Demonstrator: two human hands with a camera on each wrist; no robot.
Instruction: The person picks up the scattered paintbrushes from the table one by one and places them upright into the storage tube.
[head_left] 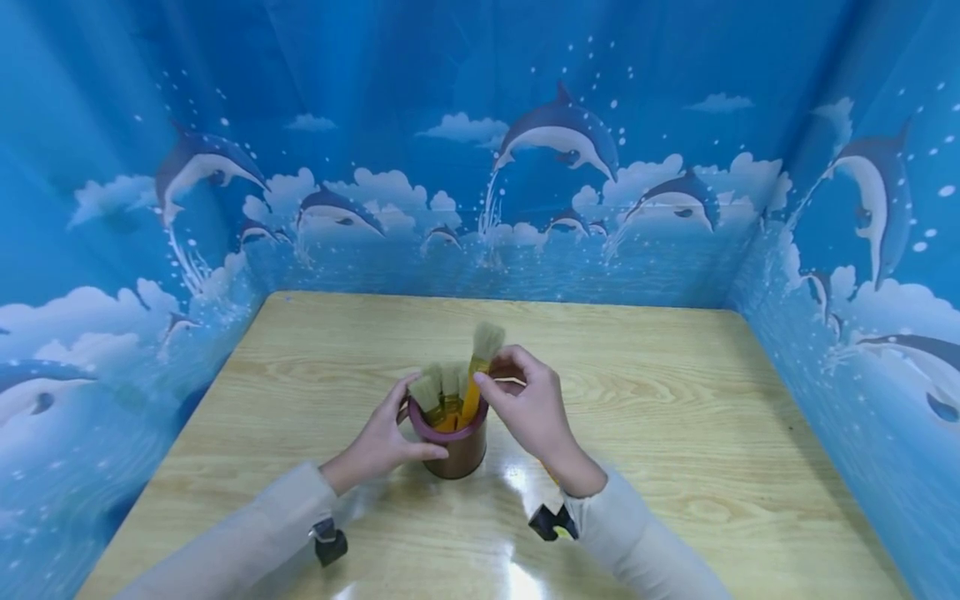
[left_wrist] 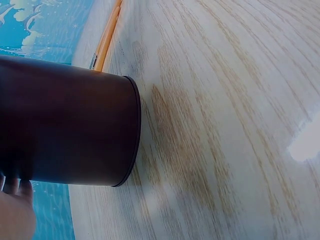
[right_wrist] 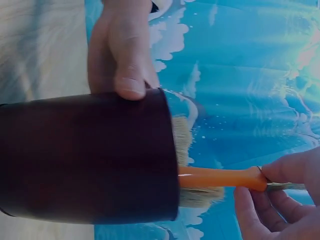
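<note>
A brown cylindrical cup (head_left: 461, 454) with a purplish rim stands on the table, tall and dark in the left wrist view. My left hand (head_left: 386, 442) grips its left side near the rim, thumb across the front. Pale-bristled paintbrushes (head_left: 427, 392) stand bristles-up inside the cup. With thumb and fingers, my right hand (head_left: 532, 400) pinches one orange-handled paintbrush (right_wrist: 215, 177) near its metal band. That brush rises above the others, bristles up, and its lower handle is hidden inside the cup.
Another orange-handled brush (left_wrist: 108, 40) lies on the wood-grain table (head_left: 675, 433) beyond the cup in the left wrist view. Blue dolphin-print curtains (head_left: 420, 267) enclose the table's back and sides.
</note>
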